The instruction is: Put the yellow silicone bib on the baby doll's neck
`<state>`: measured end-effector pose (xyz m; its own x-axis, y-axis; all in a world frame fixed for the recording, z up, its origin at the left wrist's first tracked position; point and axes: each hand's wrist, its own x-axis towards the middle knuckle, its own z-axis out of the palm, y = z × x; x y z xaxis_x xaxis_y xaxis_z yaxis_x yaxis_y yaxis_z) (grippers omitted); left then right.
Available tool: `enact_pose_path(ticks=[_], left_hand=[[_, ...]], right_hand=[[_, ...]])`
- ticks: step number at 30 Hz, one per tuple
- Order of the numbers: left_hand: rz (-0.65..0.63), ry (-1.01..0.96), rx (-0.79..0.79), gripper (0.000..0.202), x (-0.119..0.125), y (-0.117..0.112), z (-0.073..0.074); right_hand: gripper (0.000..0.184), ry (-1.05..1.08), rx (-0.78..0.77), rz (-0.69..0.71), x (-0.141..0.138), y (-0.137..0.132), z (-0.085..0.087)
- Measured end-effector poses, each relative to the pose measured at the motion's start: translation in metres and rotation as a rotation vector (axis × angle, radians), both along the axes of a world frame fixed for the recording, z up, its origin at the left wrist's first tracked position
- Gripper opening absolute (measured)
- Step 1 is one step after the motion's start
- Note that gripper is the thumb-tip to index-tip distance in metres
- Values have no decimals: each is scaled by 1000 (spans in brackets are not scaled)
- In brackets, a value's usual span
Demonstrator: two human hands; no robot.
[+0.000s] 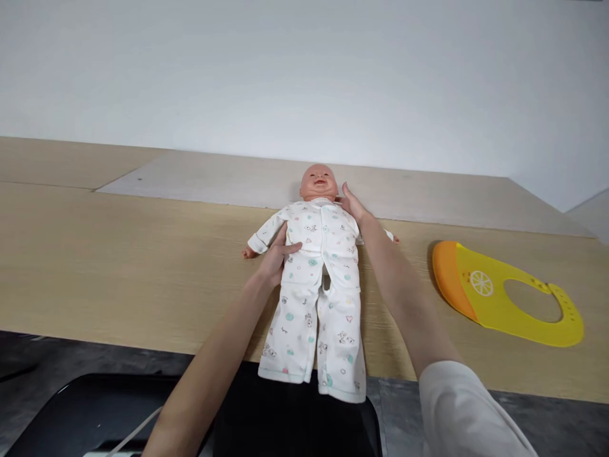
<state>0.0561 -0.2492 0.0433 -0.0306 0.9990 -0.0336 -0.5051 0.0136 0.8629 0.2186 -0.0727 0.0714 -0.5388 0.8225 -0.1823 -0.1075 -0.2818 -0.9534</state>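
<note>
A baby doll [320, 254] in white printed pyjamas lies on its back, head toward the wall, its trouser legs hanging past the table's front edge. My left hand [280, 257] grips the doll's side at the waist, thumb on top of the cloth and the other fingers hidden beneath. At the doll's neck and shoulder is my right hand [352, 204], its fingers partly tucked behind the shoulder. Off to the right lies a yellow silicone bib [495, 324] with an orange pocket, apart from both hands.
The wooden table [143, 266] has a pale strip [228, 178] along its back, against a white wall [304, 82]. Below the front edge are black chairs [104, 406] and a thin white cable [136, 431] at the lower left.
</note>
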Motion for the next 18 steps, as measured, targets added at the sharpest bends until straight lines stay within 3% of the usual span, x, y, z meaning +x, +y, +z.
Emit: enact_pose_path(ticks=[9,18], left_hand=[[15,-11,-37,85,-3,5,-12],[13,-24,-11,79,-1,4,-12]], right_hand=[[70,25,-190,28,-8,30,-30],[62,40,-218,92,-6,25,-30]])
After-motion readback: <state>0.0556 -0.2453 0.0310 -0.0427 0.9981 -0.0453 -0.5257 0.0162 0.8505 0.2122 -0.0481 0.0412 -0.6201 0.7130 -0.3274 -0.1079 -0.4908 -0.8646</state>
